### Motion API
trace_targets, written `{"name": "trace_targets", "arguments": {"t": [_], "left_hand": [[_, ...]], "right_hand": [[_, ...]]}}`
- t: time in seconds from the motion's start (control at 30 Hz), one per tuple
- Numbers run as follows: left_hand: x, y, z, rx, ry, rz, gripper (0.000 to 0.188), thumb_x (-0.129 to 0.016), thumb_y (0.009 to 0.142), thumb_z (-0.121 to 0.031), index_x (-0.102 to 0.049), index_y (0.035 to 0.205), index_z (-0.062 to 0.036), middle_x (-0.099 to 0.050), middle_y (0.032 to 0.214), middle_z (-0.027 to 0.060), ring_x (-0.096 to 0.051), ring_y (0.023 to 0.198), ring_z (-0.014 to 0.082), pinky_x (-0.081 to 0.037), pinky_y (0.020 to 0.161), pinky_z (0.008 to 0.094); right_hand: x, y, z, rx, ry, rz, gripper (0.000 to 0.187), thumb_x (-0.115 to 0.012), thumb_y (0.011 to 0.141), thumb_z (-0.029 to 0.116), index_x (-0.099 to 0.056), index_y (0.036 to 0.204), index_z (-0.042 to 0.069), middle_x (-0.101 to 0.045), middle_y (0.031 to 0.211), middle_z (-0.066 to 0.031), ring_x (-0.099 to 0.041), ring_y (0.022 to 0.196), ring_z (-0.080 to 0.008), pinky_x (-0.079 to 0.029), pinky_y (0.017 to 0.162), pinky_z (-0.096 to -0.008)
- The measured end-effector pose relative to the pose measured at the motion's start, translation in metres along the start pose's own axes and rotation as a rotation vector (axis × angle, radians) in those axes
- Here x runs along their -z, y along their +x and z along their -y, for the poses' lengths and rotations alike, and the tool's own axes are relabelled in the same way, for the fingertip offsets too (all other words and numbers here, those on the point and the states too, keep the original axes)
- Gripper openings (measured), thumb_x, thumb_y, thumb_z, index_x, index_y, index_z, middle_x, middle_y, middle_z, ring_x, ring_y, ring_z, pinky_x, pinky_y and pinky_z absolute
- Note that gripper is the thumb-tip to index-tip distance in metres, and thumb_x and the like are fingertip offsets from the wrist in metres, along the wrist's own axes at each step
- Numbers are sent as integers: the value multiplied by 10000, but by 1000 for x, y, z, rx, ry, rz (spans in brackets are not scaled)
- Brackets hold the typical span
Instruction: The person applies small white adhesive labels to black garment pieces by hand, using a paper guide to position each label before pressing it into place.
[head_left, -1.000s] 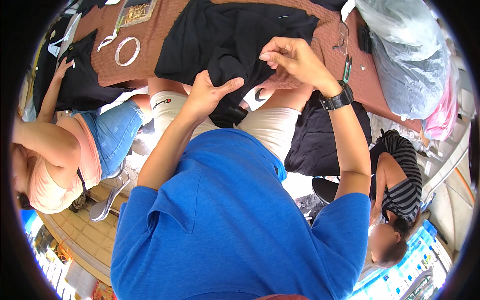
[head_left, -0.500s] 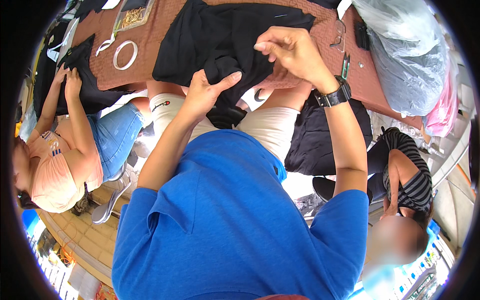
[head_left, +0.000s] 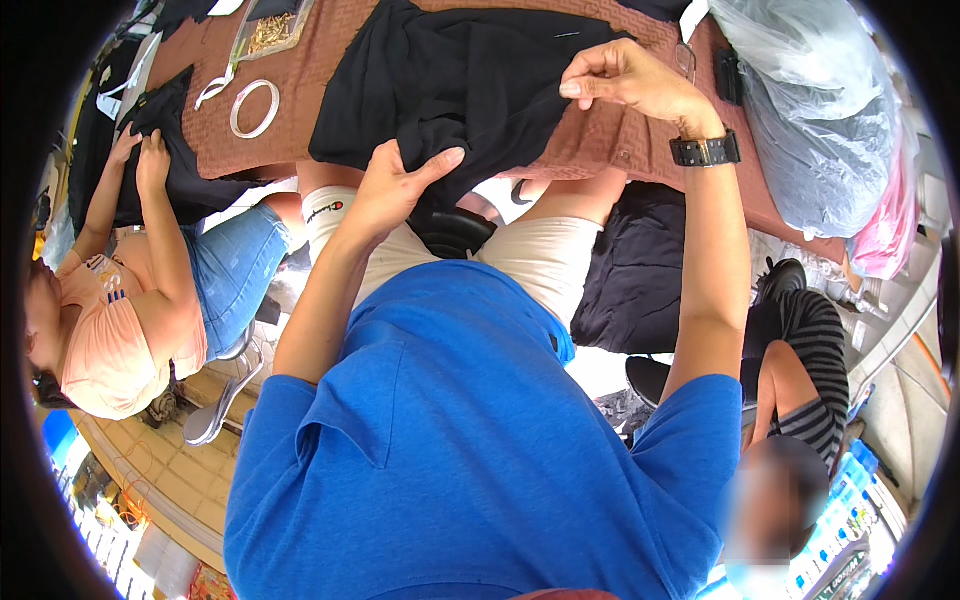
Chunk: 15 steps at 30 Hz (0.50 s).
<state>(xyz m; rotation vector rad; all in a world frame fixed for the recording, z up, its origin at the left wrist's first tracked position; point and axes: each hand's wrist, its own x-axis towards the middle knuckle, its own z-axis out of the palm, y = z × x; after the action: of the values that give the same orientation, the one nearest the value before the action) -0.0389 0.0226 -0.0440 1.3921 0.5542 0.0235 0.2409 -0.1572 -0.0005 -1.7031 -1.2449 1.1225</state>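
A piece of black cloth is spread over the table edge and hangs toward my lap. My left hand grips a bunched fold of it, thumb stretched along the top and the other fingers partly hidden by the fabric. Past the cloth's right side, my right hand is raised with thumb and forefinger pinched together. Whatever is in that pinch is too fine to make out. A small pale pin or needle lies on the cloth near its far right edge.
The table has a brown cover. A white ring-shaped roll and a bag of small brass-coloured pieces lie left. Eyeglasses and a large plastic bag are right. One co-worker handles black cloth left; another person sits right.
My right hand has moved right and slightly outward, away from the cloth, and now covers the green-handled snips. My left hand has shifted slightly left, still on the fold. The person at right has leaned lower.
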Motion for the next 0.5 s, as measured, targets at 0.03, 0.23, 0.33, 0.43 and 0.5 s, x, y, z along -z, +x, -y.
{"name": "trace_targets", "arguments": {"t": [0.03, 0.23, 0.33, 0.43, 0.5], "left_hand": [[2, -1, -2, 7, 4, 0, 304, -767, 915, -203, -702, 1103, 26, -723, 1027, 52, -653, 937, 107, -511, 873, 264], [1, -3, -5, 1, -14, -5, 286, -753, 916, -189, -710, 1100, 25, -729, 1010, 56, -655, 936, 107, -508, 874, 268], [-2, 5, -8, -65, 5, -21, 258, -740, 920, -184, -720, 1081, 17, -730, 995, 50, -653, 927, 104, -505, 867, 264], [-10, 17, -20, -111, -11, -61, 232, -741, 913, -185, -732, 1037, 10, -730, 939, 40, -649, 861, 100, -508, 801, 263], [-11, 34, -16, -139, 0, -118, 223, -755, 903, -188, -740, 1002, 11, -734, 902, 46, -647, 808, 98, -514, 733, 264]], "right_hand": [[6, 2, -3, -9, -69, -29, 221, -719, 953, 242, -725, 1005, 27, -660, 812, 44, -577, 735, -34, -452, 684, -202], [-10, 16, 7, 109, -437, -442, 208, -670, 976, 211, -663, 972, 3, -586, 760, -59, -549, 724, -138, -420, 637, -301], [-12, 24, 36, 374, -545, -747, 81, -627, 892, 4, -579, 947, -29, -615, 801, -207, -604, 742, -432, -481, 662, -430], [-21, 47, 37, 561, -584, -922, 82, -618, 924, 31, -566, 916, -32, -591, 838, -230, -606, 801, -422, -476, 694, -441], [-11, 62, 29, 532, -608, -1110, 94, -611, 940, 60, -575, 932, -27, -593, 839, -219, -603, 839, -417, -477, 723, -437]]}}
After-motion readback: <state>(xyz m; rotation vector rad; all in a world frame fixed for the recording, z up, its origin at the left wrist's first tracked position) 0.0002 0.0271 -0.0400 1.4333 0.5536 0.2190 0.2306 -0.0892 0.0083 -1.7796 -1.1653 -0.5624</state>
